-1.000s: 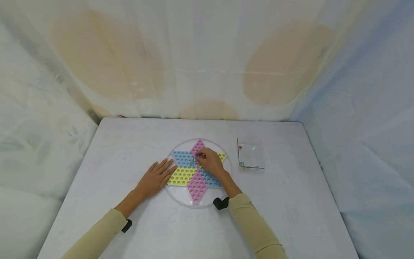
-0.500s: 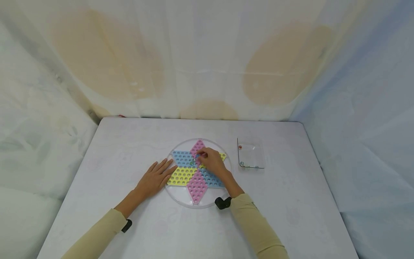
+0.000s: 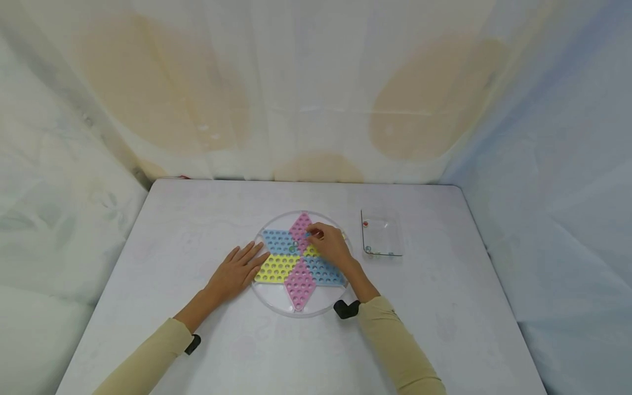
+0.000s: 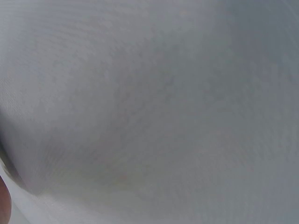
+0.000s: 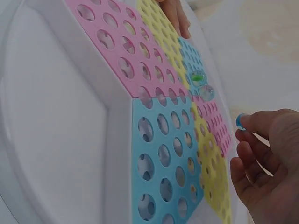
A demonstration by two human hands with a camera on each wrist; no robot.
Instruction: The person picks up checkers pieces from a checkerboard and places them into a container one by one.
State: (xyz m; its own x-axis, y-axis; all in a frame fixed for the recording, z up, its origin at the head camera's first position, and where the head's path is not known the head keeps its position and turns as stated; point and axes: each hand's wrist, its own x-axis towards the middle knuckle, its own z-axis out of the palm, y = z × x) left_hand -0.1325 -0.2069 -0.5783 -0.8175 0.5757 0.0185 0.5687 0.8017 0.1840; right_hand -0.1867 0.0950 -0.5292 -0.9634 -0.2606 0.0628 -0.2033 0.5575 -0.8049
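A round Chinese checkers board (image 3: 299,280) with pink, yellow and blue sections full of holes lies on the table. My right hand (image 3: 332,248) is over its far right part and pinches a small blue marble (image 5: 240,122) between thumb and index finger. In the right wrist view the marble is held clear of the holes. Two marbles sit on the board near its middle, a green-swirled marble (image 5: 198,78) and a clear marble (image 5: 206,92). My left hand (image 3: 238,272) lies flat with straight fingers, its fingertips at the board's left edge.
To the right of the board stands a clear plastic box (image 3: 382,254) holding several marbles, one of them a red marble (image 3: 365,224). The white table (image 3: 419,329) is bordered by hanging cloth at the back and both sides.
My right hand, holding the blue marble, has moved slightly right from near the board's middle, uncovering more of the pink and yellow sections. My left hand has stayed in place.
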